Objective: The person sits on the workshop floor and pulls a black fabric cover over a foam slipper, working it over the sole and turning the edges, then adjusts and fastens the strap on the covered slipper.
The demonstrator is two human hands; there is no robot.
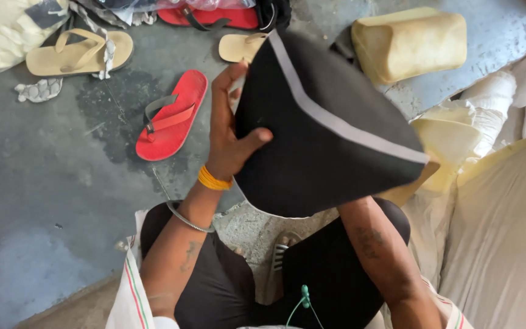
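Note:
A large black fabric piece (pixel 318 128) with a grey stripe along its top fold is held up in front of me, over my lap. My left hand (pixel 229 131) grips its left edge, thumb pressed on the front of the cloth. An orange thread band and a thin metal bangle sit on that wrist. My right forearm reaches up under the cloth. My right hand is hidden behind the fabric at its lower right corner, so its grip cannot be seen.
A red flip-flop (pixel 170 116) and tan flip-flops (pixel 80 53) lie on the grey concrete floor (pixel 44 183). A yellowish foam block (pixel 409 42) sits at the back right. White sacks and foam pieces (pixel 500 201) crowd the right side. A small tile slab (pixel 257 225) lies between my legs.

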